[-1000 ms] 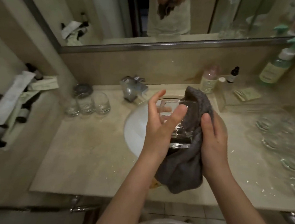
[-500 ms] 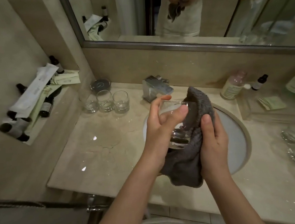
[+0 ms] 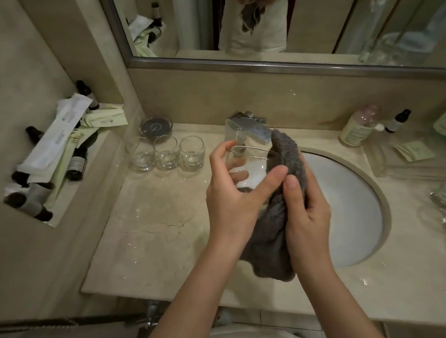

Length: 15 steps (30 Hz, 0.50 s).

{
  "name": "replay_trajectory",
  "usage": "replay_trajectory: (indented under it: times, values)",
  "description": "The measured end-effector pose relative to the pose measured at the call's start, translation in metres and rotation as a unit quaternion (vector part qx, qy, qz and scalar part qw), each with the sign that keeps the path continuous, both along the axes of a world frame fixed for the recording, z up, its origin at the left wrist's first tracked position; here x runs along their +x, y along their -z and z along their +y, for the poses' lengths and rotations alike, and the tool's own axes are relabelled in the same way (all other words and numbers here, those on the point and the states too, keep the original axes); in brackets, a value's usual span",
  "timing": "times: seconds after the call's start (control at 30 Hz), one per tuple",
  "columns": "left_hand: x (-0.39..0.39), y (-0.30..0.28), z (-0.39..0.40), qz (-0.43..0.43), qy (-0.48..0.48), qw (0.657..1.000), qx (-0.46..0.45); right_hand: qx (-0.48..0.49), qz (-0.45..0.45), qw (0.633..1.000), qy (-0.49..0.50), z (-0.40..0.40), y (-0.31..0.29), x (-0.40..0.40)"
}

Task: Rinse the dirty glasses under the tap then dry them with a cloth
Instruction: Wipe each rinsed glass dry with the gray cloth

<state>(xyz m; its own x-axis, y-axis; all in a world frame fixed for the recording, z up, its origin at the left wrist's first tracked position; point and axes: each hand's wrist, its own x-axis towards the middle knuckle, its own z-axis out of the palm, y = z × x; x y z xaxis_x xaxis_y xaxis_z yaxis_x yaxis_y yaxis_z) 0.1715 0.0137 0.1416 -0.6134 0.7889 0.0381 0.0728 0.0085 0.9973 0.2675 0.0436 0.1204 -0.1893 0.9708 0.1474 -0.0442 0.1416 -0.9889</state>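
Since the earlier frame: left thumb has slid onto the cloth; drying under way.
Left hand (image 3: 232,195) grips clear tumbler glass (image 3: 248,166) above round white basin (image 3: 355,211); right hand (image 3: 305,215) clutches grey knitted cloth (image 3: 288,152) against it. Three clear glasses (image 3: 166,155) stand at ten o'clock, judged finished; blurred glassware at three o'clock seemingly remains.
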Motion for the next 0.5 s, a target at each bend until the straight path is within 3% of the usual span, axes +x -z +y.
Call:
replay_trajectory:
  times: [0.17, 0.23, 0.3, 0.43, 0.5]
  values:
    - [-0.022, -0.004, -0.004, -0.182, 0.082, 0.979, 0.029, -0.018, 0.015, 1.0, 0.006, -0.003, 0.002, -0.015]
    - [-0.027, -0.003, -0.005, -0.217, 0.083, 0.972, 0.032, -0.027, 0.018, 0.999, -0.001, -0.004, 0.002, -0.019]
    - [-0.03, -0.003, -0.006, -0.187, 0.061, 0.98, 0.032, -0.026, 0.012, 1.0, -0.004, -0.006, 0.002, -0.022]
    - [-0.037, 0.0, -0.011, -0.028, 0.012, 1.0, 0.006, -0.012, 0.004, 1.0, 0.008, -0.01, 0.003, -0.029]
    - [-0.037, 0.003, -0.014, -0.011, 0.017, 1.0, 0.007, -0.005, -0.002, 1.0, 0.009, -0.012, 0.003, -0.033]
